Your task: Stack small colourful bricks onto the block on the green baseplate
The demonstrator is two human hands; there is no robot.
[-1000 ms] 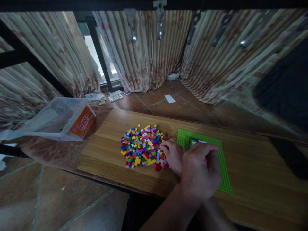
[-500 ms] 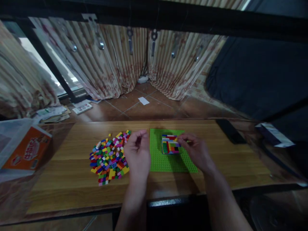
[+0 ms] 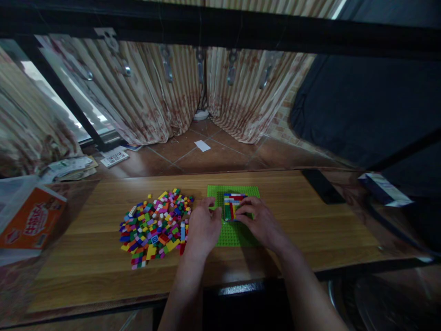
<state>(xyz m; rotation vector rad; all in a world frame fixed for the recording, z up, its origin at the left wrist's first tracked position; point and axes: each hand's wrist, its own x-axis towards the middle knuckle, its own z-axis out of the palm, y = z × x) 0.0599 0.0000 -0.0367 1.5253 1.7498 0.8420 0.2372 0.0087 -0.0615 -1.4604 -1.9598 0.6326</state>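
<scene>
A green studded baseplate (image 3: pixel 233 238) lies on the wooden table. On it stands a low block built from multicoloured building bricks (image 3: pixel 228 212), with red, white, blue, green and yellow pieces showing. My right hand (image 3: pixel 263 225) reaches over the block's right side, its fingertips closed together at the top; the small brick between them is mostly hidden. My left hand (image 3: pixel 204 230) hovers at the baseplate's left edge, thumb and fingers apart, with nothing visible in it. Just left of that hand spreads a pile of loose bricks (image 3: pixel 155 225) in many colours.
A black phone (image 3: pixel 323 185) lies at the table's right rear. An orange-labelled plastic container (image 3: pixel 32 220) stands off the left end, near papers (image 3: pixel 70 168) on the floor. To the right is a dark blue and white box (image 3: pixel 384 189). A black bar (image 3: pixel 220 23) crosses overhead.
My right hand has moved in from the block's right edge onto its top. My left hand has turned toward the block, its fingers more spread. The view has shifted slightly to the right.
</scene>
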